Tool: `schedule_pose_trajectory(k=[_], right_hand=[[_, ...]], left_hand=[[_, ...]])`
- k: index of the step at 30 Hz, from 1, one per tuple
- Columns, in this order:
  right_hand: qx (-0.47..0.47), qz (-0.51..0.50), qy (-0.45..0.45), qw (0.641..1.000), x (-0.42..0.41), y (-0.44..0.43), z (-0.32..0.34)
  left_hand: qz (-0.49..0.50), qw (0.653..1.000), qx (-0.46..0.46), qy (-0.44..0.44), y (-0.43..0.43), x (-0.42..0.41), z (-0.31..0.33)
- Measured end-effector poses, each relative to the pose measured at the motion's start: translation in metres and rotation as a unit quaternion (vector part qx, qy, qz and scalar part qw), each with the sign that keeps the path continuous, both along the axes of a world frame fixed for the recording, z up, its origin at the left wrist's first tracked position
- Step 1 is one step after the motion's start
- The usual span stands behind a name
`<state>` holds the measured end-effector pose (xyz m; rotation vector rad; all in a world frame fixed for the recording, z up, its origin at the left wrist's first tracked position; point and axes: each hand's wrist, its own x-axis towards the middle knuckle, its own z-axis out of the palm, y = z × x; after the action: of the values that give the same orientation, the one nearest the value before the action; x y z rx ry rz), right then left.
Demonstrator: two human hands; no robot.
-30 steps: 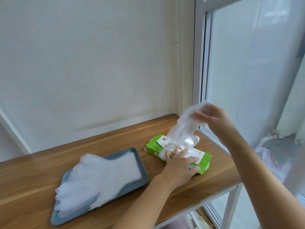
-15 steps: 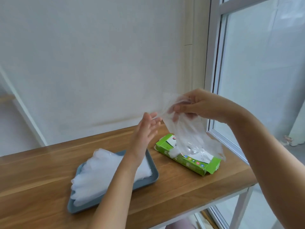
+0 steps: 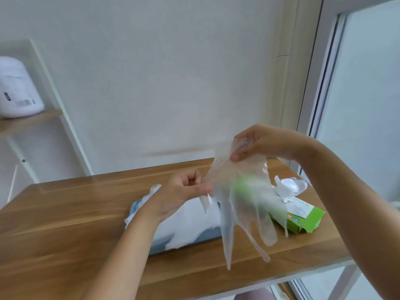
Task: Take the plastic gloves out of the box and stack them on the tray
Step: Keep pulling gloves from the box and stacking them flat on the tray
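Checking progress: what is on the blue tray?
A pile of clear plastic gloves covers the tray; only its front rim shows. The left hand and the held glove hide parts of it.

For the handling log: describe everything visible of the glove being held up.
The glove is thin, clear, slightly cloudy plastic film. It hangs in the air above the table, cuff up, tips dangling. The right hand pinches the cuff; the left hand pinches its side edge. The green box shows through it.
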<state>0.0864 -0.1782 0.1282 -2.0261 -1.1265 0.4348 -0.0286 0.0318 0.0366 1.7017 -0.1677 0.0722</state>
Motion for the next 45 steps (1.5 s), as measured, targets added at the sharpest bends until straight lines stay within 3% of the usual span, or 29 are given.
schedule_pose_trajectory(k=[4, 7, 14, 19, 23, 26, 31, 37, 41, 43, 45], right_hand=[[-0.130, -0.027, -0.181, 0.975, -0.003, 0.032, -0.002], [-0.149, -0.017, -0.194, 0.970, -0.012, 0.062, -0.006], [-0.035, -0.060, -0.219, 0.973, 0.003, 0.125, -0.025], [0.130, -0.103, -0.209, 0.964, -0.008, 0.144, -0.036], [0.204, -0.085, -0.152, 0.963, -0.012, 0.135, -0.052], [0.152, -0.058, -0.158, 0.974, -0.004, 0.126, -0.077], [0.079, -0.036, -0.120, 0.989, 0.014, 0.109, -0.122], [-0.016, 0.018, -0.105, 0.994, 0.028, 0.096, -0.160], [-0.046, 0.025, -0.092, 0.994, 0.034, 0.090, -0.168], [-0.061, 0.026, -0.093, 0.994, 0.036, 0.088, -0.169], [-0.071, 0.033, -0.083, 0.993, 0.037, 0.086, -0.167]], left_hand=[[0.083, 0.996, 0.025, 0.014, 0.024, -0.012, 0.000], [0.168, 0.984, 0.065, 0.015, 0.053, -0.018, 0.010], [0.322, 0.908, 0.270, 0.000, 0.124, -0.033, 0.029], [0.424, 0.838, 0.297, -0.173, 0.122, -0.050, 0.053], [0.398, 0.823, 0.324, -0.243, 0.094, -0.071, 0.049], [0.321, 0.826, 0.399, -0.238, 0.087, -0.077, 0.020], [0.193, 0.788, 0.542, -0.217, 0.087, -0.065, -0.034], [0.130, 0.792, 0.574, -0.163, 0.071, -0.052, -0.065], [0.123, 0.820, 0.556, -0.063, 0.054, -0.055, -0.058], [0.161, 0.862, 0.481, -0.001, 0.050, -0.053, -0.049], [0.224, 0.893, 0.389, 0.008, 0.053, -0.044, -0.045]])
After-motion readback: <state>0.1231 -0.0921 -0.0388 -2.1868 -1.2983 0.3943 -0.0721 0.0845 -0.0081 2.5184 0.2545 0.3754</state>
